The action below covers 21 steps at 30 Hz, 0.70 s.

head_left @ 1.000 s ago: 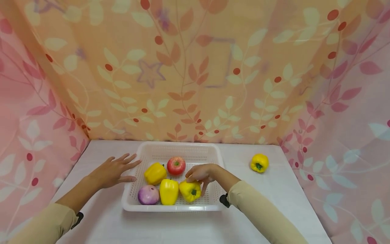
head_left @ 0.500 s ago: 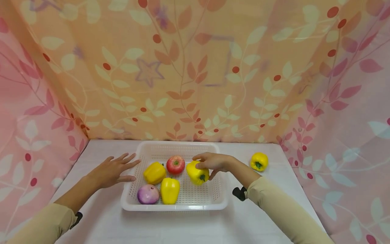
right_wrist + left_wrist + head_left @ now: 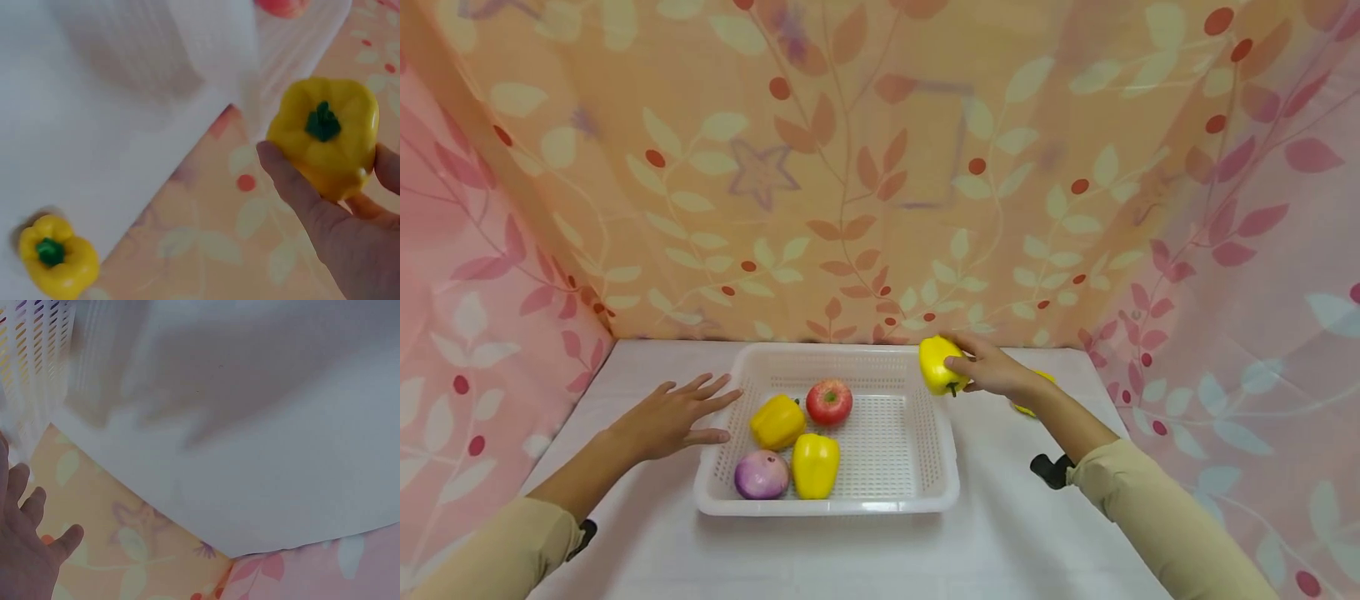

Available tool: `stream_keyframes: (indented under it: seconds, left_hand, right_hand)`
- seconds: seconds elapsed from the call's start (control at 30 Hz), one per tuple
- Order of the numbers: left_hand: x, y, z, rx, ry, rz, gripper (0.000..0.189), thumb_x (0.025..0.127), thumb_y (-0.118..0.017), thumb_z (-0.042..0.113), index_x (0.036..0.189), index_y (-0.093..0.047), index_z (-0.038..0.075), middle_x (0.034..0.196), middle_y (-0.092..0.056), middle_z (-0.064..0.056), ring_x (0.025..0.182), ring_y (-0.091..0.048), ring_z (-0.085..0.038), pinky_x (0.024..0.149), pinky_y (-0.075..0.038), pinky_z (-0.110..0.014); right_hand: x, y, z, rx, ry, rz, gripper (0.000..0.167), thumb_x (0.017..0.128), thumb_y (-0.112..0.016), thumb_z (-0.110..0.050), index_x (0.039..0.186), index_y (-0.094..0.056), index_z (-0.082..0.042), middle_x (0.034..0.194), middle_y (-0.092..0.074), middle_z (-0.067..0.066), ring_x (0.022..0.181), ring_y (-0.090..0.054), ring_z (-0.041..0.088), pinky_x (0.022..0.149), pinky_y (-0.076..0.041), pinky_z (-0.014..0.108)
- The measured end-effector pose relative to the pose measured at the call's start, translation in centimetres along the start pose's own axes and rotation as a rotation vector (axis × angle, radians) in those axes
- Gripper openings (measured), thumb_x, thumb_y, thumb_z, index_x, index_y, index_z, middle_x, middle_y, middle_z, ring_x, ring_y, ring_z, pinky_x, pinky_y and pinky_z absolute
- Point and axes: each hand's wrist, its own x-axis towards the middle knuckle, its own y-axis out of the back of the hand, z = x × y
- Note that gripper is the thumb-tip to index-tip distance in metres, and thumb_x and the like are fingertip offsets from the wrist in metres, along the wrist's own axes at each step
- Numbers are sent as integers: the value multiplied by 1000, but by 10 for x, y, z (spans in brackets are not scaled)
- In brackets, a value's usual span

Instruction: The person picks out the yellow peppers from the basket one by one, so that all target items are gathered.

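In the head view my right hand (image 3: 992,369) grips a yellow bell pepper (image 3: 940,365) above the right rim of a white perforated basket (image 3: 880,507). The right wrist view shows that pepper (image 3: 325,134) between thumb and fingers, its green stem facing the camera. My left hand (image 3: 672,419) is spread beside the basket's left side, holding nothing; in the left wrist view its fingers (image 3: 34,503) stand apart. Inside the basket are a red apple (image 3: 829,402), two yellow bell peppers (image 3: 816,467) and a purple-and-white round vegetable (image 3: 762,475).
Another yellow bell pepper (image 3: 59,256) lies on the white-covered table (image 3: 1000,517), right of the basket, mostly hidden behind the right forearm in the head view. Patterned curtains (image 3: 865,167) enclose the table at the back and sides.
My right hand has lifted the yellow bell pepper from the basket's front right and carried it up and rightward to above the right rim. The left hand stays nearly still.
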Motion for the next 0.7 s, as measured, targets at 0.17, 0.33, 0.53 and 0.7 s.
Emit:
stream_keyframes:
  seconds: [0.17, 0.33, 0.53, 0.7]
  left_hand:
    - [-1, 3, 1, 1, 2, -17, 73, 90, -61, 59, 149, -48, 17, 154, -41, -19, 140, -35, -48, 101, -29, -76]
    - [-1, 4, 3, -8, 16, -31, 73, 90, -61, 59, 149, -47, 18, 155, -40, -18, 141, -33, -48, 102, -28, -76]
    - [1, 7, 5, -14, 40, -56, 74, 90, -61, 59, 150, -46, 18, 156, -38, -18, 142, -30, -48, 103, -27, -76]
    - [1, 9, 6, -19, 40, -58, 74, 90, -61, 60, 149, -47, 17, 155, -39, -18, 142, -31, -48, 103, -27, -77]
  right_hand:
    - [-2, 9, 25, 35, 14, 146, 62, 106, -49, -17, 158, -19, -5, 157, -28, 23, 126, -48, 43, 95, -51, 52]
    - [0, 12, 52, 59, -6, 241, 62, 106, -48, -15, 159, -17, -6, 161, -23, 21, 130, -43, 43, 94, -50, 51]
    - [6, 10, 87, 57, -51, 328, 63, 107, -48, -19, 160, -15, -10, 163, -21, 18, 125, -46, 41, 92, -52, 43]
    - [10, 7, 108, 60, -121, 350, 64, 107, -47, -23, 160, -14, -11, 165, -16, 17, 130, -42, 39, 98, -52, 46]
